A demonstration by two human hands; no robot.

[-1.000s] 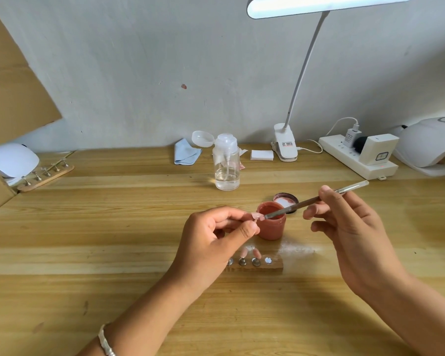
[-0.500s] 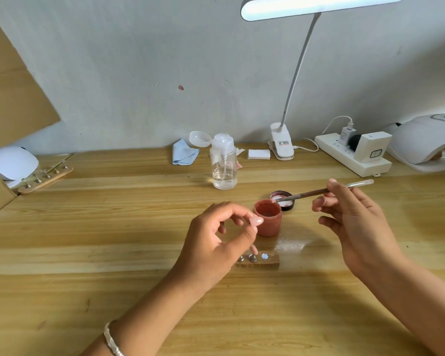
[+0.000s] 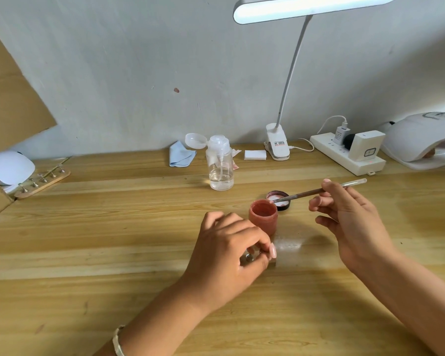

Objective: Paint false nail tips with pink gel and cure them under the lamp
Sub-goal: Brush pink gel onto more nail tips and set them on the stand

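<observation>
1. Head view: the pot (image 3: 263, 217) of pink gel stands open on the table (image 3: 88, 240). Its lid (image 3: 280, 201) lies just behind it to the right, inside up.
2. The right hand (image 3: 350, 222), right of the pot, pinches the brush (image 3: 319, 192) between thumb and forefinger, with the other fingers loosely spread. The bristles sit over the lid; whether they touch it cannot be judged.
3. The left hand (image 3: 226, 255), just in front of the pot, curls its fingers down onto the stand (image 3: 272, 263) and hides nearly all of it. Only one corner and one metal stud (image 3: 249, 258) show.
4. A pale pink nail (image 3: 273, 250) shows at the left thumb's end. Whether it is a false tip or the person's own nail cannot be told, nor whether that hand pinches anything.
5. Far right of the pot, the curing lamp (image 3: 421, 137) is cut off by the frame edge.
6. Behind the pot stand a clear bottle (image 3: 220, 165), a blue cloth (image 3: 180, 156), a white pad (image 3: 254, 154), a power strip (image 3: 344, 155) and a desk lamp (image 3: 278, 147) whose head is cropped at the top.
7. Far left of the pot lies a second stand (image 3: 41, 178). Beside it, a white object (image 3: 8, 168) is half hidden by cardboard (image 3: 10, 98).
</observation>
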